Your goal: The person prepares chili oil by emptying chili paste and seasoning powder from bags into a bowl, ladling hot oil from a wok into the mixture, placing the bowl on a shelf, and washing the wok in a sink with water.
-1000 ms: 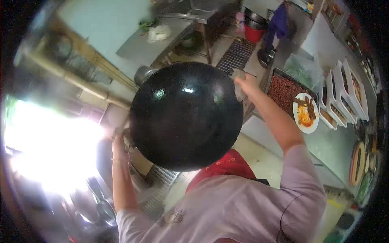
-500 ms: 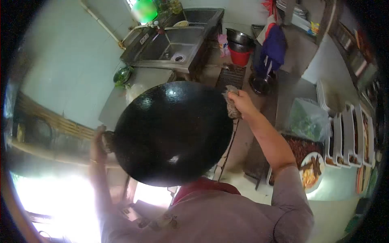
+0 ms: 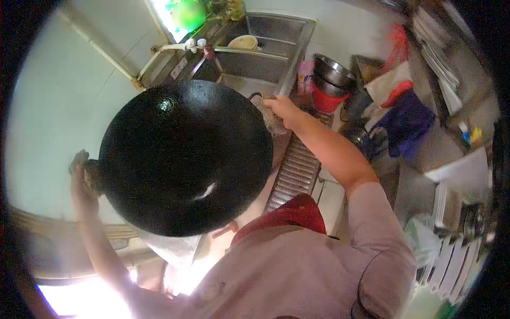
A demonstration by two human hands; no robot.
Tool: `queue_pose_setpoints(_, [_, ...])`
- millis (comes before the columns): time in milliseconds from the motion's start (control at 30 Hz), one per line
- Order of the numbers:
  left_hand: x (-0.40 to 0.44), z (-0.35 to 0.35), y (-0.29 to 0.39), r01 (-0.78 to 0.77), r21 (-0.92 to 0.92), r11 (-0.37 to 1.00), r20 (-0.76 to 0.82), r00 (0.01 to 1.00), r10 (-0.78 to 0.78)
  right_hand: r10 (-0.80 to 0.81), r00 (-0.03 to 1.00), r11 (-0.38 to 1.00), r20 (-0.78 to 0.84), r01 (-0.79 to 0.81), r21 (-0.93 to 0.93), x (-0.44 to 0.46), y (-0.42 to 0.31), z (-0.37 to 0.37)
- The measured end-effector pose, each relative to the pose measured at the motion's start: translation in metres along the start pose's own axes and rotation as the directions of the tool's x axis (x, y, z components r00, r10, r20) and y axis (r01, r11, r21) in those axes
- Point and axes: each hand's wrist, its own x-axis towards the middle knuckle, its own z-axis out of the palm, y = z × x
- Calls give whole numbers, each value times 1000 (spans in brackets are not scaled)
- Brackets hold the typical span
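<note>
A large black wok (image 3: 183, 159) is held up in front of me, its dark inside facing my head. My right hand (image 3: 284, 110) is closed round the wok's right handle, with a greyish cloth (image 3: 274, 123) between palm and metal. At the opposite rim, my left hand (image 3: 82, 173) grips the other handle, also through a cloth (image 3: 93, 181); its fingers are partly blurred. Just beyond the wok's upper edge lies the steel double sink (image 3: 249, 66), its near basin partly covered by the wok.
Steel bowls (image 3: 333, 72) sit in a red bucket (image 3: 326, 101) right of the sink. A floor grate (image 3: 291, 173) runs below them. Dark blue cloth (image 3: 406, 122) hangs at the right, above several white trays (image 3: 446, 266). A pale bowl (image 3: 243, 42) rests in the far basin.
My view has turned left, and the wok is now up against the sink's near side. Both hands have kept their hold on its handles.
</note>
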Motion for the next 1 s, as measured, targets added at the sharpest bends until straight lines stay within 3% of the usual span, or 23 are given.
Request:
queue_pose_setpoints(67, [41, 19, -17, -92, 66, 994, 17, 996, 91, 61, 997, 998, 38, -61, 3, 63, -14, 1])
queue_pose_setpoints(167, [83, 75, -47, 1, 76, 997, -68, 998, 4, 206, 932, 978, 298, -210, -20, 173, -15, -9])
queue_pose_setpoints(233, [95, 132, -69, 10, 85, 996, -175, 985, 5, 323, 879, 946, 351, -305, -107, 251, -2, -12])
queue_pose_setpoints(300, [121, 179, -94, 67, 167, 984, -261, 965, -22, 309, 886, 944, 345, -244, -221, 312, 13, -9])
queue_pose_setpoints(367, [149, 229, -107, 201, 283, 938, -316, 943, -107, 419, 799, 908, 432, -383, -172, 425, 84, -2])
queue_pose_setpoints(400, [167, 256, -110, 265, 230, 936, -337, 924, -179, 485, 736, 867, 472, -474, -152, 458, 119, -1])
queue_pose_setpoints(533, [218, 302, -149, 338, 94, 937, -388, 879, -278, 526, 746, 848, 408, -422, -320, 464, 79, -4])
queue_pose_setpoints(633, [241, 311, -191, 347, -24, 938, -437, 840, -322, 358, 874, 846, 329, -154, -511, 513, 147, 2])
queue_pose_setpoints(667, [249, 320, -199, 402, -59, 914, -534, 761, -369, 280, 914, 756, 295, -21, -654, 520, 139, 1])
queue_pose_setpoints(700, [254, 325, -213, 416, -43, 908, -536, 757, -373, 183, 941, 629, 285, 111, -769, 523, 132, 1])
queue_pose_setpoints(733, [259, 328, -229, 424, -28, 905, -540, 756, -370, -51, 985, 723, 166, 152, -674, 512, 118, 2])
queue_pose_setpoints(800, [253, 326, -252, 441, -57, 895, -569, 723, -393, -457, 872, 794, 174, 488, -362, 490, 55, -8])
queue_pose_setpoints(867, [239, 319, -266, 469, -138, 872, -612, 653, -447, -460, 837, 845, 298, 515, -141, 495, -4, -20])
queue_pose_setpoints(967, [225, 327, -288, 526, 9, 851, -656, 645, -392, -484, 750, 834, 451, 551, -20, 498, -140, 8])
queue_pose_setpoints(1000, [227, 339, -287, 531, -16, 847, -652, 636, -412, -486, 702, 832, 520, 554, 29, 498, -167, 25])
